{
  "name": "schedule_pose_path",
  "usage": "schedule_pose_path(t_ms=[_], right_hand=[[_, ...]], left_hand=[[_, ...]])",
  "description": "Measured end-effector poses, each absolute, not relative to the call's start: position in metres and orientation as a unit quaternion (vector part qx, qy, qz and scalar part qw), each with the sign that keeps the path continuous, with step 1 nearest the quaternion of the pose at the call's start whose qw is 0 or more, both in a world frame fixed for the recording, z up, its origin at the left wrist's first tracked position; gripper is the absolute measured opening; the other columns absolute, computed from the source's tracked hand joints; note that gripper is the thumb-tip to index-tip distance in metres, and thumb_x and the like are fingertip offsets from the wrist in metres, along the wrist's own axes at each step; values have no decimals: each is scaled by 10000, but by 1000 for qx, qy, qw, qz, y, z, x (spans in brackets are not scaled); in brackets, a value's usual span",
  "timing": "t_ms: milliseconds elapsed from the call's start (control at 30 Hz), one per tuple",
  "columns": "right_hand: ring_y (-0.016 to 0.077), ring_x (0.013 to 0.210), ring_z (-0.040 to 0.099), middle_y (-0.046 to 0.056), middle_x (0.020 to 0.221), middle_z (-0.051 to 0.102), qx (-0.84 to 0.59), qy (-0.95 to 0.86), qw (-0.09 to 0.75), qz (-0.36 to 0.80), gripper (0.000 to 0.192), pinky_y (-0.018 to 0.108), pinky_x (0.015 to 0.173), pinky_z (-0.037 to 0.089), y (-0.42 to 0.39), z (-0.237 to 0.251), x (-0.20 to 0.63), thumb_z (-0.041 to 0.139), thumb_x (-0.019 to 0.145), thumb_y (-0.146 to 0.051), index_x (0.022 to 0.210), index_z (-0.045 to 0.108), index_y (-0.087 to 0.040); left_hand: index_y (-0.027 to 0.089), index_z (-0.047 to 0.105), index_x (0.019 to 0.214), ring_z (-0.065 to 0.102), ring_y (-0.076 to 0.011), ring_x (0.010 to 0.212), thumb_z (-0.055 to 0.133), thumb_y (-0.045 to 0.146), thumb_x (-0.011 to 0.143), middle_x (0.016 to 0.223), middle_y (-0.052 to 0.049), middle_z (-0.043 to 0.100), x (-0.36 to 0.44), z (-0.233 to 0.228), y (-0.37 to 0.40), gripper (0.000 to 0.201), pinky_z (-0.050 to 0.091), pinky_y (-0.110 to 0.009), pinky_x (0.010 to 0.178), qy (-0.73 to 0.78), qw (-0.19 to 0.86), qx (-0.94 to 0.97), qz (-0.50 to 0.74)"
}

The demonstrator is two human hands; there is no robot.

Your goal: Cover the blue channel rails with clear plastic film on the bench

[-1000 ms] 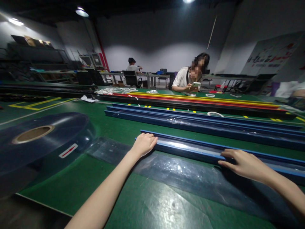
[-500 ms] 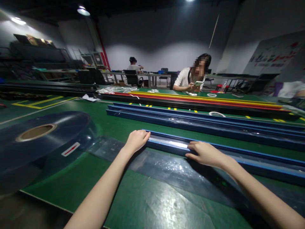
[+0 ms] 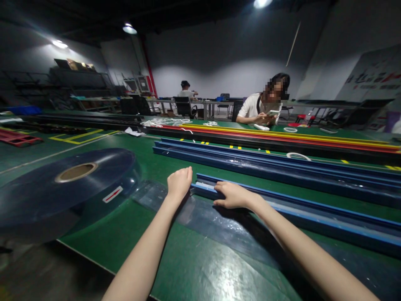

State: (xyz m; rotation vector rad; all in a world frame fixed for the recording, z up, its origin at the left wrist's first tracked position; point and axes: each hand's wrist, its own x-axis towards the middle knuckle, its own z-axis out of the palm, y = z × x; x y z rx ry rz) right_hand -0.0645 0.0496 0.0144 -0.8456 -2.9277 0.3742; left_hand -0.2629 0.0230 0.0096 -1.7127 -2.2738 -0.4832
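A long blue channel profile [image 3: 300, 213] lies across the green table, with a clear strip inside its trough. At its left end, my left hand [image 3: 179, 184] is closed like a fist, just beside the profile's tip; its fingers are turned away, and anything in them is hidden. My right hand [image 3: 233, 195] grips the profile near that same end, fingers over the trough and thumb against the near wall. Beneath both hands runs a wide clear plastic strip [image 3: 203, 215] lying flat, leading from a large roll of clear film [image 3: 103, 163] on the left.
Behind lies a second set of blue profiles [image 3: 250, 161], then yellow, red and black bars [image 3: 282, 138]. White loops [image 3: 298, 156] lie among them. Across the table a person [image 3: 253, 108] holds a phone. The near table edge [image 3: 87, 259] runs below the roll.
My right hand has slid left along the profile, closer to its end. My left hand has come slightly off that end. The view has turned a little to the left.
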Motion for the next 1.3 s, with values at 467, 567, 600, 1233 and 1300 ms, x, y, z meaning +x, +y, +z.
schedule_pose_path(t_ms=[467,567,600,1233,1300], right_hand=[[213,1094,482,111,1184,538,-370,-904,198,81,370,390,934,384,18,15,66,402,856,-406,1120,550,-192],[244,1136,463,115,1259,498,-434,-884,167,42,537,421,934,381,9,1,129,427,810,-529,1243,461,-213],[250,1144,460,114,1272,491,-454,-877,157,28,574,424,940,376,7,-4,149,428,798,-554,1265,442,-220],[253,1002,533,130,1089,583,-573,-801,124,-122,666,381,864,405,-6,-29,267,369,774,-651,1246,495,-199],[250,998,535,129,1084,585,-569,-804,123,-123,657,375,854,406,-5,-26,263,379,774,-646,1244,497,-201]], left_hand=[[179,622,885,529,-214,923,320,322,910,919,-76,629,-245,-1,25,336,383,-327,766,-641,242,-685,-247],[175,613,949,520,-204,958,335,330,910,972,-77,620,-212,-1,19,320,370,-340,819,-572,217,-753,-243],[174,606,978,517,-201,969,332,335,912,990,-78,616,-198,-2,17,325,366,-342,838,-546,207,-776,-239],[75,451,1237,504,-256,1022,330,633,813,1098,-158,566,-34,-25,29,711,365,-358,901,-385,144,-897,-162],[77,461,1224,509,-260,1011,333,642,804,1082,-162,567,-38,-24,31,716,382,-360,885,-383,137,-898,-166]])
